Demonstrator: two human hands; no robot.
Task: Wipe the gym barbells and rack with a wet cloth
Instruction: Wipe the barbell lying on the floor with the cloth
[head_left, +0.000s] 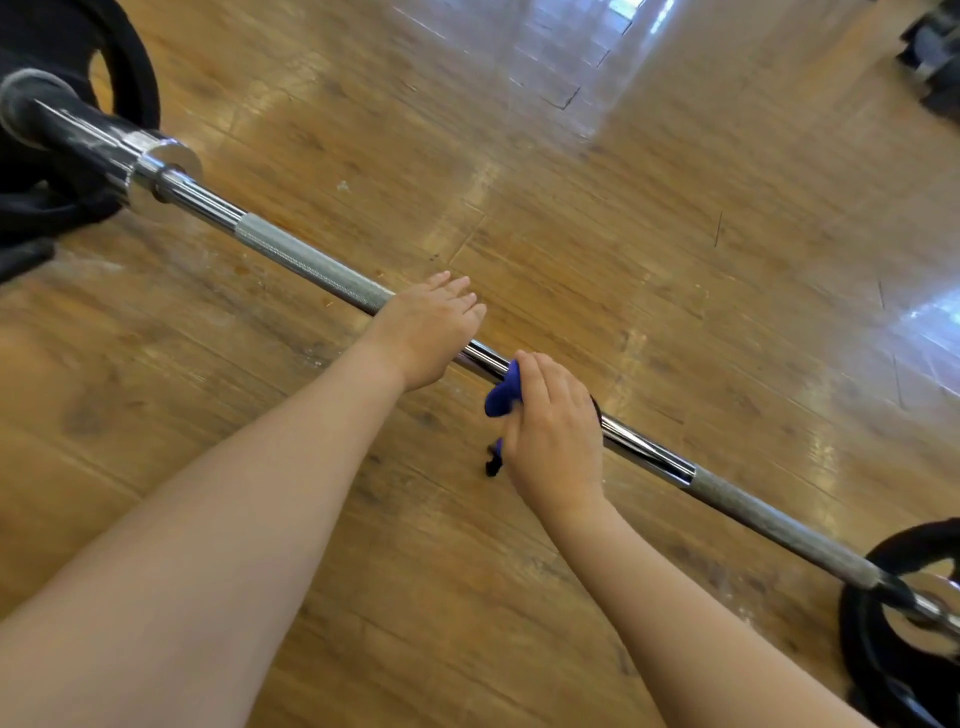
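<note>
A chrome barbell (291, 254) runs diagonally from upper left to lower right above the wooden floor, with knurled grey sections and a smooth middle. My left hand (428, 332) rests on the bar near the end of the left knurled part, fingers straight over it. Just to its right, my right hand (553, 436) grips a blue cloth (503, 395) wrapped against the smooth middle of the bar; a dark corner of the cloth hangs below the hand.
A black weight plate (130, 67) sits by the bar's left sleeve, and another black plate (893, 644) is at the lower right end. Dark gym equipment (935, 57) stands at the far upper right. Worn wooden floor (675, 234) lies below.
</note>
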